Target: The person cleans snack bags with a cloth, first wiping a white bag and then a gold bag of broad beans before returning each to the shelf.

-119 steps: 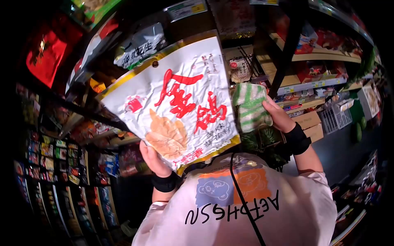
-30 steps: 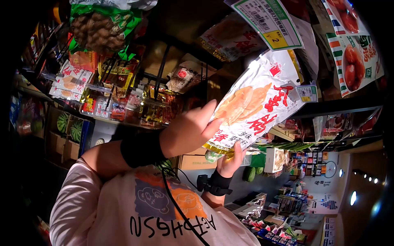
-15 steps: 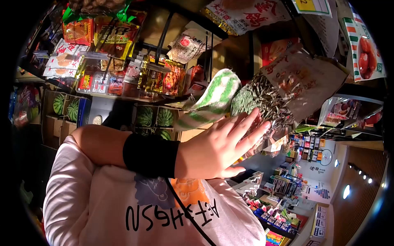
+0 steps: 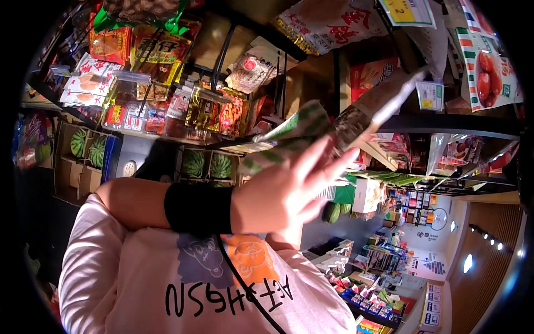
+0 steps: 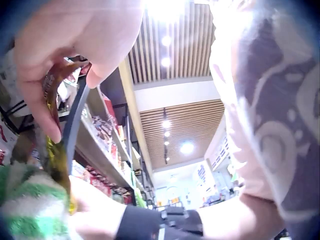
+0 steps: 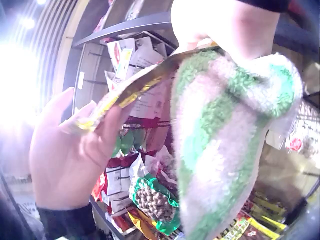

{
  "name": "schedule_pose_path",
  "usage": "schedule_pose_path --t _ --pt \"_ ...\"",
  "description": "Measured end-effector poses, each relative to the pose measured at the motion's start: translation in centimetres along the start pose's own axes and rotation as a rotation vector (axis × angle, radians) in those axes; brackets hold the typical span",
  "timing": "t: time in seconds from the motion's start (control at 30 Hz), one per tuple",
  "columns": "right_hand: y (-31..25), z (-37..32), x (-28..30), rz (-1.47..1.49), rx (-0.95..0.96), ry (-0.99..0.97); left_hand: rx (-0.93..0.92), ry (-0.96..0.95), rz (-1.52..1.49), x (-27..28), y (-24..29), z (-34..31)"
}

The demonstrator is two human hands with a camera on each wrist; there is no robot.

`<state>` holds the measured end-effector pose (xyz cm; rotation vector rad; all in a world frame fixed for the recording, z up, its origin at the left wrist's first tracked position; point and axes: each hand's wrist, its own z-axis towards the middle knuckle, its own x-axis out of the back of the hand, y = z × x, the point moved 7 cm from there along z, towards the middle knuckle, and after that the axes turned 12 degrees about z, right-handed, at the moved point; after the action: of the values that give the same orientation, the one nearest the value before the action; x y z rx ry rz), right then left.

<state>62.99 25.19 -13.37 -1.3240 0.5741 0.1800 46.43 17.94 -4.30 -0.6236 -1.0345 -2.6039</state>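
A silvery bag of sunflower seeds [image 4: 384, 100] is seen nearly edge-on in the head view, in front of the shelves. My left hand [image 4: 278, 192] reaches across from the left; in the left wrist view its fingers and thumb pinch the bag's gold edge [image 5: 57, 160]. The right wrist view has my right hand [image 6: 220, 25] at the top, gripping the bag's other end together with a green-and-white striped fluffy cloth [image 6: 215, 140] that hangs down. In the head view my left hand hides most of the right, and the cloth shows behind it.
Shelves of packaged snacks stand in front, with hanging price tags [image 4: 409, 12] and a bag of nuts [image 6: 155, 202] among them. Watermelons [image 4: 194, 162] sit in boxes below. A dark shelf edge [image 4: 445, 125] runs close behind the bag.
Four seconds ago the bag's printed front faced me. It was shifted right and turned; half a second ago its seed-filled back showed, and now it is edge-on. My left hand has closed on its edge.
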Motion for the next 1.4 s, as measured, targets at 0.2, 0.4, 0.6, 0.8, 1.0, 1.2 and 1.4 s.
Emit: schedule_pose_path --t 0.2,0.4,0.6,0.8,1.0,1.2,1.4 --pt "-1.2 1.1 -1.1 0.030 0.057 0.000 0.072 0.141 -0.128 0.9 -4.6 2.2" --pt "-1.8 5.3 -3.6 -0.030 0.070 -0.067 0.283 -0.041 -0.286 0.1 -10.5 6.1" --pt "-0.2 12.9 -4.9 -0.029 0.107 -0.119 0.316 0.033 0.038 1.5 -15.4 8.0" --pt "3.0 20.4 -3.9 -0.021 0.027 -0.024 -0.072 0.310 -0.202 10.1 -3.0 4.6" --pt "8.9 21.0 -2.4 0.179 -0.344 -0.212 -0.564 0.169 -0.374 19.2 7.6 -4.2" --pt "9.9 16.6 0.9 0.301 -0.697 -0.119 -0.372 0.466 -0.549 21.0 11.7 -10.2" --pt "1.8 4.8 -7.0 0.382 -0.528 -0.320 -0.429 0.311 -0.577 19.9 11.5 -11.7"
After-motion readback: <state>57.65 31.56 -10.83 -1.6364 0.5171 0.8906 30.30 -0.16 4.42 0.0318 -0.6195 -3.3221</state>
